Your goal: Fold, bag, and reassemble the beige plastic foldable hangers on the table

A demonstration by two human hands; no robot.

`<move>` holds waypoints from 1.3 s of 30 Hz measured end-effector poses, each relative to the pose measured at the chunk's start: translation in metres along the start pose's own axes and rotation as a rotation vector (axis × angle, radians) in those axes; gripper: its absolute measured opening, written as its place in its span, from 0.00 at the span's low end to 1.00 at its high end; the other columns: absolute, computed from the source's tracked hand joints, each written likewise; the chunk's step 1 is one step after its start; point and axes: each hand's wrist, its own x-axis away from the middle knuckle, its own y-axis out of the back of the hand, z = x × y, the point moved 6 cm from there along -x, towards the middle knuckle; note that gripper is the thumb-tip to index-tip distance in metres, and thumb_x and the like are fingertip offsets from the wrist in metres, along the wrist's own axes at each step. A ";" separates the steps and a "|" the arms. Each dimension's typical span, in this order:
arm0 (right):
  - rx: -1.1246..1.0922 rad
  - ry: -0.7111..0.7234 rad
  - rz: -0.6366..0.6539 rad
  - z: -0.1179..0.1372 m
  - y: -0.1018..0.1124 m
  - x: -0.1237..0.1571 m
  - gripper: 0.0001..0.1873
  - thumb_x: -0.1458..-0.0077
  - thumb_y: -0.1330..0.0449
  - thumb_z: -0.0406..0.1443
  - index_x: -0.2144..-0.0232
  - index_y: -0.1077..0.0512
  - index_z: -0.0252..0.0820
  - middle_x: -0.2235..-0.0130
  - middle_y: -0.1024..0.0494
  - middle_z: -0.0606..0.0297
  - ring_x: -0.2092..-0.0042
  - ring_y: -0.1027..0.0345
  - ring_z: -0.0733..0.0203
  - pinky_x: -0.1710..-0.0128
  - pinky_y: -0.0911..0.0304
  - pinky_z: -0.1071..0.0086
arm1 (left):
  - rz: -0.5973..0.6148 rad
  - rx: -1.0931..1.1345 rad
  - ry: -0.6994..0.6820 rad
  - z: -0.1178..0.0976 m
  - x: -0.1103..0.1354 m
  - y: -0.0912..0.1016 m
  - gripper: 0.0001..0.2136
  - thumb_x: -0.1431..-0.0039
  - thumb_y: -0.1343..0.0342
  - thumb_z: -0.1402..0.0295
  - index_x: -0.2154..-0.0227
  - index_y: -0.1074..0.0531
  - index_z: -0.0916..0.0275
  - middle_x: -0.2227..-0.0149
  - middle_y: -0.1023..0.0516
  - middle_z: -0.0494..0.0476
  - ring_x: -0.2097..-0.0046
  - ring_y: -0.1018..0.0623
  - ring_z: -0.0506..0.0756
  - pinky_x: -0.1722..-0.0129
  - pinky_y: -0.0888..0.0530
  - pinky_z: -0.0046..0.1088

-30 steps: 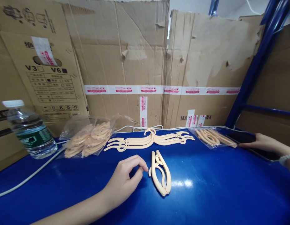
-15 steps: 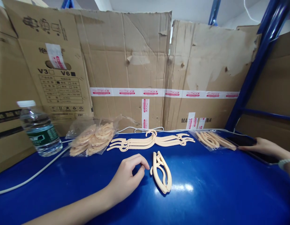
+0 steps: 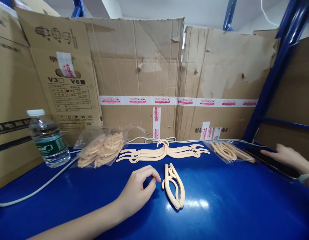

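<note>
My left hand (image 3: 140,185) rests on the blue tabletop with loosely curled fingers and a gap between thumb and index finger; it holds nothing. Just right of its fingertips lies a folded cream plastic clothes hanger (image 3: 174,186), apart from the hand. Behind it, several unfolded hangers (image 3: 151,153) of the same kind lie stacked, hooks pointing away from me. At the far right, my right hand (image 3: 285,156) is over a dark, flat phone-like device (image 3: 271,163), its fingers stretched out. Whether they touch the device is hard to tell.
A clear bag of folded hangers (image 3: 101,150) lies at left, and another bag (image 3: 230,151) lies beside the dark device. A water bottle (image 3: 48,143) stands at far left. A white cable (image 3: 36,191) crosses the table (image 3: 214,216). Cardboard sheets (image 3: 136,76) wall the back; a blue post (image 3: 271,73) rises right.
My right hand has lifted and drawn back slightly over the dark device. The whole view has shifted a little. My left hand and the hangers keep their places.
</note>
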 end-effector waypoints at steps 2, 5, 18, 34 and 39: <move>-0.016 0.004 0.043 0.023 -0.003 0.003 0.18 0.50 0.40 0.34 0.65 0.22 0.17 0.67 0.24 0.19 0.68 0.24 0.34 0.71 0.35 0.50 | -0.007 -0.015 0.002 0.001 -0.001 0.002 0.09 0.42 0.53 0.74 0.72 0.28 0.60 0.69 0.22 0.53 0.65 0.23 0.54 0.63 0.28 0.30; -0.139 0.181 0.134 0.091 -0.013 0.023 0.19 0.45 0.47 0.33 0.55 0.25 0.28 0.57 0.20 0.36 0.56 0.24 0.38 0.58 0.32 0.52 | -0.023 -0.044 0.024 0.006 -0.004 0.004 0.09 0.43 0.52 0.74 0.70 0.27 0.60 0.68 0.21 0.53 0.64 0.22 0.55 0.62 0.27 0.31; -0.613 0.997 0.411 0.253 -0.020 0.151 0.17 0.36 0.52 0.30 0.50 0.27 0.44 0.52 0.23 0.54 0.49 0.30 0.51 0.47 0.33 0.51 | 0.003 -0.026 0.066 0.013 -0.005 0.001 0.09 0.44 0.53 0.76 0.65 0.29 0.60 0.65 0.21 0.53 0.62 0.22 0.54 0.60 0.26 0.31; -0.646 0.942 0.442 0.249 -0.021 0.148 0.19 0.36 0.50 0.30 0.46 0.30 0.45 0.48 0.25 0.53 0.45 0.31 0.50 0.44 0.34 0.49 | 0.008 -0.092 0.015 0.010 -0.006 0.000 0.08 0.42 0.52 0.75 0.65 0.29 0.59 0.66 0.21 0.52 0.62 0.21 0.54 0.61 0.26 0.30; -0.637 0.937 0.433 0.247 -0.024 0.147 0.19 0.37 0.49 0.29 0.47 0.29 0.43 0.48 0.25 0.52 0.45 0.32 0.50 0.43 0.35 0.49 | 0.002 -0.132 -0.021 0.008 -0.005 0.001 0.08 0.42 0.52 0.74 0.65 0.28 0.58 0.66 0.21 0.51 0.63 0.21 0.54 0.62 0.26 0.29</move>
